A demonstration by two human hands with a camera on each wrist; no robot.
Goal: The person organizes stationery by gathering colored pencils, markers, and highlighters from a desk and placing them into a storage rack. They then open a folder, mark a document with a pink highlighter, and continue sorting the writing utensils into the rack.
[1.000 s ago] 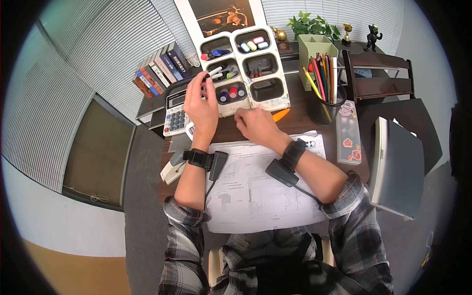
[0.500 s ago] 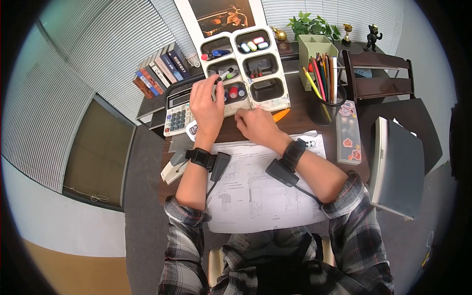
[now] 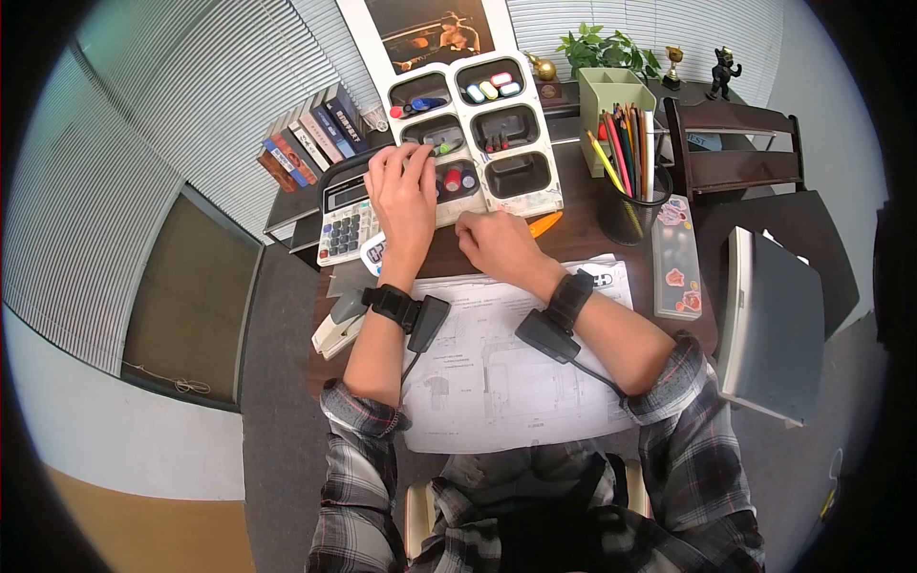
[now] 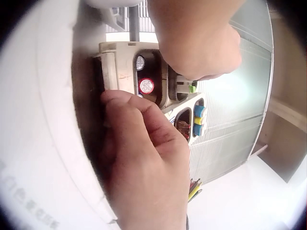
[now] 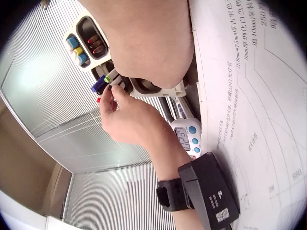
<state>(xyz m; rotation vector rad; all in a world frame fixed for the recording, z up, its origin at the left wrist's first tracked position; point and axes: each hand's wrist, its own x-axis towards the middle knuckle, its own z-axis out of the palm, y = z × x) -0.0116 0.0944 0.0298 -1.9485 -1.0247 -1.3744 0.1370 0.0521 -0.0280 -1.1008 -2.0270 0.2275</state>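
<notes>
Looked like an office, furnished with a desk organizer point(image 3: 524, 202), a calculator point(image 3: 342, 232), printed drawings point(image 3: 516, 382), pencils point(image 3: 626, 153), books point(image 3: 315, 136) and window blinds point(image 3: 220, 105).

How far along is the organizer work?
Partway, I'd guess. Looks done: blue-and-white pieces, red-tipped pens and round-ended items sit in compartments. In hand: left hand works at the green-ended marker's compartment, grip unclear; right hand holds the organizer's front edge. Possibly left: the orange item outside.

"250", "880", "10mm" on paper point(image 5: 259, 110), "EST" on blue sign point(image 3: 705, 142)
</notes>
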